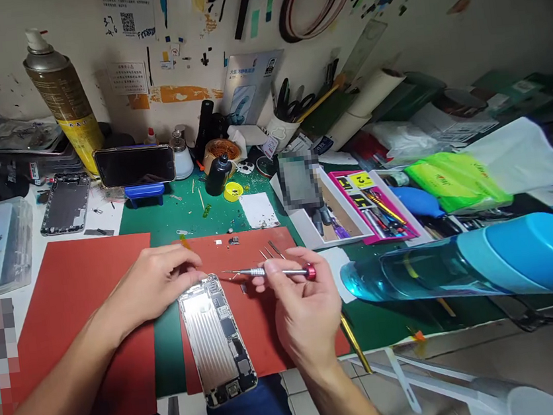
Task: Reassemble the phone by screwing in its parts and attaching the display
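An opened phone housing (210, 348) with its inner parts exposed lies tilted near the mat's front edge, its lower end reaching past the table. At its upper left corner, my left hand (162, 280) has its fingers curled and closed on the edge; the fingertips are partly hidden. My right hand (307, 304) grips a slim precision screwdriver (284, 272) with a red end cap. The screwdriver's tip points left, just above the red mat (265, 329) and apart from the housing. Several thin metal tools (272, 249) and small loose parts (233, 240) lie beyond it.
A blue water bottle (424, 274) lies on its side at the right. Trays of tools (381, 212) stand behind it. A phone on a blue stand (145, 194), a spray can (65, 105) and a dark bottle (218, 176) line the back. A brass-coloured rod (356, 345) juts over the front edge.
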The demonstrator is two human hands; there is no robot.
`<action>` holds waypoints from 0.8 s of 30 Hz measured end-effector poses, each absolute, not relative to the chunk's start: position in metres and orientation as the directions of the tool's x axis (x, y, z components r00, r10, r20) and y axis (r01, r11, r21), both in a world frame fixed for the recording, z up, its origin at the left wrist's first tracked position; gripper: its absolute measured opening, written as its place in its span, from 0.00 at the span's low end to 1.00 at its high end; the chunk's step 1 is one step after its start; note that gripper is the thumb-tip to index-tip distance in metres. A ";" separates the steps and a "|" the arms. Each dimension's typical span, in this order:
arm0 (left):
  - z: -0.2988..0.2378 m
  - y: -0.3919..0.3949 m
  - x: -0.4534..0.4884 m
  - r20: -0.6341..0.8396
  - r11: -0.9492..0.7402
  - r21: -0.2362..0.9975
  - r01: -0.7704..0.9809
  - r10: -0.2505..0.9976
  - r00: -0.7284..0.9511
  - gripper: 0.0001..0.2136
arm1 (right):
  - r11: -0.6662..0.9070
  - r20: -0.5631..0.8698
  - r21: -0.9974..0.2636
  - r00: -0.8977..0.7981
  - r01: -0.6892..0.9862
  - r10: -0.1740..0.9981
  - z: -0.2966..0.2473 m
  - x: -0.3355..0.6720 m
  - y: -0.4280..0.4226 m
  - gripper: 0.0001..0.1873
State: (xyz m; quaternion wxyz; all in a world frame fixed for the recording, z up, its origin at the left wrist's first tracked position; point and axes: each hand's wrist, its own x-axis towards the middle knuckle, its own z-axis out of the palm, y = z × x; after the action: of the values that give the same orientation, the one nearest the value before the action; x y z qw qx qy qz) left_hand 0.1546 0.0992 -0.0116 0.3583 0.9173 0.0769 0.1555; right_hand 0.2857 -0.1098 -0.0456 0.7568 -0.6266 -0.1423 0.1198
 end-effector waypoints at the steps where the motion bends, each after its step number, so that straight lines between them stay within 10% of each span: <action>1: -0.012 0.098 0.155 0.213 -0.721 0.693 0.027 0.240 0.947 0.04 | 0.197 0.060 -0.980 0.933 -0.011 0.355 -0.050 0.284 -0.109 0.23; 24: -0.017 0.102 0.158 0.086 -0.709 0.694 0.127 0.256 0.963 0.08 | 0.174 0.054 -0.985 0.918 -0.017 0.394 -0.048 0.277 -0.107 0.20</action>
State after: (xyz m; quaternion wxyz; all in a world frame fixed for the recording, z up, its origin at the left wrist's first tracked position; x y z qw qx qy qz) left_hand 0.1581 0.1023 -0.0169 0.3672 0.9201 0.1041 0.0882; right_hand 0.2772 -0.1069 -0.0475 0.7513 -0.6280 -0.1501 0.1366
